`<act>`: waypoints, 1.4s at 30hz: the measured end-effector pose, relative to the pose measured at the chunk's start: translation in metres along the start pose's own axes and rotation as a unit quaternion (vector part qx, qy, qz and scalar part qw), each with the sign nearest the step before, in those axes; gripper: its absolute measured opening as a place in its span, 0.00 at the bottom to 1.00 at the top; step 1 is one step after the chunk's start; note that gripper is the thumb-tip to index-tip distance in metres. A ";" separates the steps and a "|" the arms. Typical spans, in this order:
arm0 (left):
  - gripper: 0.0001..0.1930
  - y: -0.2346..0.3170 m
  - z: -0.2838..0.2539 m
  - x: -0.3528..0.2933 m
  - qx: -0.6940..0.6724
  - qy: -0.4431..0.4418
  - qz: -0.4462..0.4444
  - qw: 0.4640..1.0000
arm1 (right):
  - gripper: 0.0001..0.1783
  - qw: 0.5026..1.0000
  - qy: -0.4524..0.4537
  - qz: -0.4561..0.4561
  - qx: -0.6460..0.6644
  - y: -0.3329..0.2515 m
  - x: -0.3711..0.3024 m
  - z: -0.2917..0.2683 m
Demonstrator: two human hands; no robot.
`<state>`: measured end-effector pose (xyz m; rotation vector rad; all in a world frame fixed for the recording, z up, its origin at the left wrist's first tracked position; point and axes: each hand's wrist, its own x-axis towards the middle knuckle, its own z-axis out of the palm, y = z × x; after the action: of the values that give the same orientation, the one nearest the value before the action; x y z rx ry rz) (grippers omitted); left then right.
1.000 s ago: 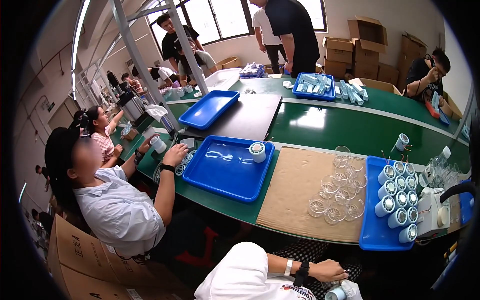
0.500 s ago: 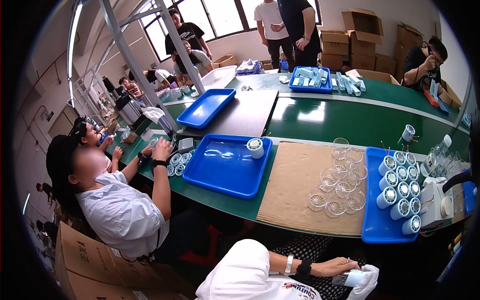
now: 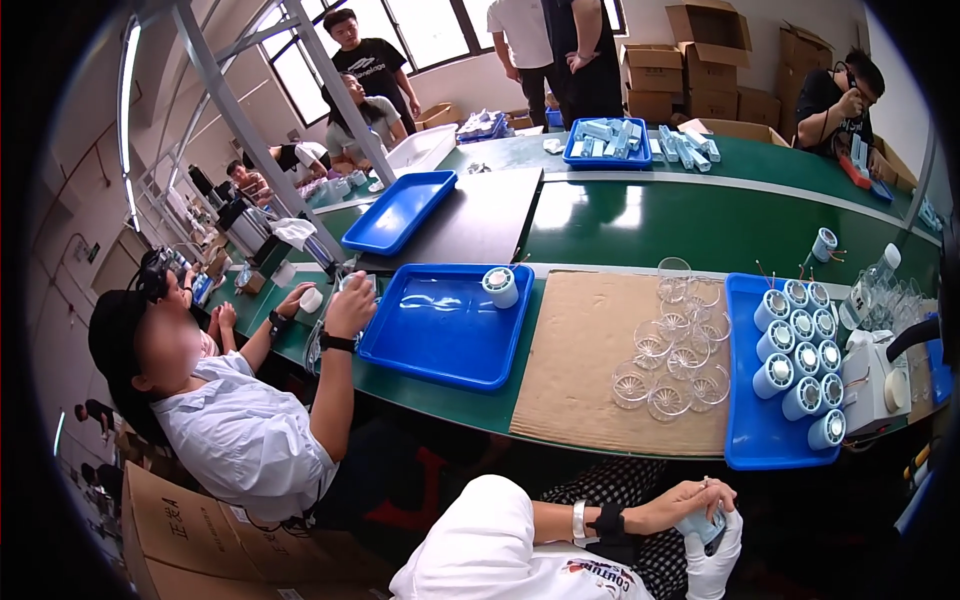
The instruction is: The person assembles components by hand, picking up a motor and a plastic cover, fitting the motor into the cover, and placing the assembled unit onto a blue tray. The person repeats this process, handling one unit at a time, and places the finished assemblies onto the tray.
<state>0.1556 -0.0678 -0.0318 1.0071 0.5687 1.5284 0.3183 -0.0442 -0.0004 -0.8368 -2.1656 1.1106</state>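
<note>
Both hands meet on a single light-blue cylinder (image 3: 696, 522) in front of the person's body, beside the black-and-white checked trousers (image 3: 600, 482). The bare left hand (image 3: 675, 507) reaches in from the left and curls its fingers over the upper part; the white-gloved right hand (image 3: 717, 560) cups the lower right side, so the cylinder sits caught between the two. The fingers hide much of it, and its long axis cannot be read with certainty from this angle. Just beyond the hands and to their upper right lies a blue tray (image 3: 760, 440), its near rim at the front edge of the green bench (image 3: 640, 215); the left fingertips are nearer to that rim in the view than the glove. Similar cylinders (image 3: 802, 398) stand packed in the tray's right part, while its left and front strips show plain blue base. Left of the tray, a cardboard sheet (image 3: 560, 360) carries clear plastic cups (image 3: 668, 398) bunched toward its right side, some close to the tray's rim. A pale machine (image 3: 875, 385) borders the tray on the right, and a lone cylinder (image 3: 824, 245) stands behind it. Dark space separates the hands from the bench edge.
</note>
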 end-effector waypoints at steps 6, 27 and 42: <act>0.24 0.048 -0.024 0.039 0.263 -0.100 -0.015 0.960 | 0.38 0.994 0.033 0.032 0.104 0.005 0.061 -0.028; 0.28 0.006 -0.054 0.076 0.189 -0.083 -0.300 0.931 | 0.39 0.991 -0.030 -0.127 0.005 0.052 0.089 -0.039; 0.31 0.012 -0.031 0.044 -0.091 0.118 -0.277 0.949 | 0.38 0.978 0.004 -0.205 -0.033 0.026 0.106 0.000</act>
<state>0.1240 -0.0227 -0.0256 0.4645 0.7867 1.1707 0.2567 0.0455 -0.0022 -0.3905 -2.2433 0.8291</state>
